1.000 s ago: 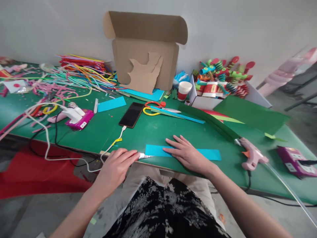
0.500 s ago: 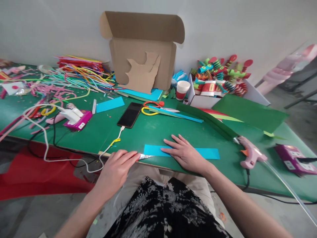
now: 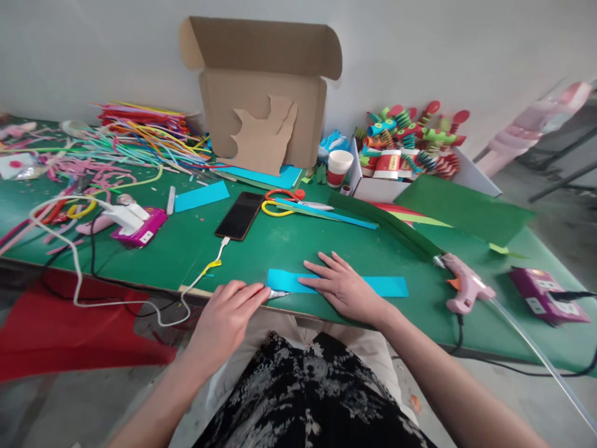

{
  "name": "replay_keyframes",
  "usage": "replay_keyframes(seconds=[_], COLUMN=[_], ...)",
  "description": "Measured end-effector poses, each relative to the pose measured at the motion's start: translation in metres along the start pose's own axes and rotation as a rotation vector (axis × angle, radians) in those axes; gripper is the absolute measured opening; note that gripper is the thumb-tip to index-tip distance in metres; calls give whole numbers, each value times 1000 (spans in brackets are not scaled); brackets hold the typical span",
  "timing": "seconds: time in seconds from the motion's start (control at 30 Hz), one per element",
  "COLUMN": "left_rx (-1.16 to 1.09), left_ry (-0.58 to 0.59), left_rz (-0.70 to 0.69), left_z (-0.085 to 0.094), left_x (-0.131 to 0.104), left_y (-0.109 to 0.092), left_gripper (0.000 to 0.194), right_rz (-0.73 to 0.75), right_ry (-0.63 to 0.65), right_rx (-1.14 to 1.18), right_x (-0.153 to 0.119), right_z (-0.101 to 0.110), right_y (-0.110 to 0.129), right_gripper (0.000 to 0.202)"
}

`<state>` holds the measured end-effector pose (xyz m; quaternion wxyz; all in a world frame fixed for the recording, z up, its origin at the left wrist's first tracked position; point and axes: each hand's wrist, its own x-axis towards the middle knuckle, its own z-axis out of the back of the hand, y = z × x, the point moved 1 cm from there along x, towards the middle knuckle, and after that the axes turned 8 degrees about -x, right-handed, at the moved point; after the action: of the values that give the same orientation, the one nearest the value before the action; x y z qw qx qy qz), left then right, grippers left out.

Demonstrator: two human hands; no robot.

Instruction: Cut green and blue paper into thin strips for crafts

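A long bright blue paper strip (image 3: 385, 286) lies along the table's front edge. My right hand (image 3: 342, 289) rests flat across its middle, fingers spread, pressing it to the table. At the strip's left end, my left hand (image 3: 237, 305) is closed around a slim pointed tool (image 3: 278, 294) with a silvery tip. Its body is mostly hidden by the fingers, so its exact kind cannot be told. The tip points right, along the strip's near edge. The strip's left end looks slightly bent.
Behind the strip are scissors (image 3: 275, 207), a charging phone (image 3: 240, 214) and a cardboard box (image 3: 214, 106). A pink glue gun (image 3: 466, 286) lies at right beside a purple power socket (image 3: 543, 295). Pipe cleaners (image 3: 144, 140) are heaped left; a white box (image 3: 377, 188) holds paper-cup crafts.
My left hand has moved slightly right with the tool, up to the strip's left end, which now bends a little. The right hand stays on the strip. The whole view has shifted slightly.
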<state>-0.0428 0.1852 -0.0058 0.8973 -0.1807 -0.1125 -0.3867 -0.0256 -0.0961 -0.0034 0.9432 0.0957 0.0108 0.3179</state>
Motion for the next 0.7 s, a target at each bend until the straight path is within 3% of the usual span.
replay_keyframes(seconds=[0.3,0.7], left_rx=[-26,19], left_ry=[-2,-78], left_rz=[6,41], left_z=[4,20], left_x=[-1,-10], left_y=[-6,8], left_gripper=[38,31], right_rz=[-1,9], right_ry=[0,5], right_rx=[-5,5], right_x=[0,-1], right_z=[-1,0], right_y=[-1,-2], right_gripper=[43,42])
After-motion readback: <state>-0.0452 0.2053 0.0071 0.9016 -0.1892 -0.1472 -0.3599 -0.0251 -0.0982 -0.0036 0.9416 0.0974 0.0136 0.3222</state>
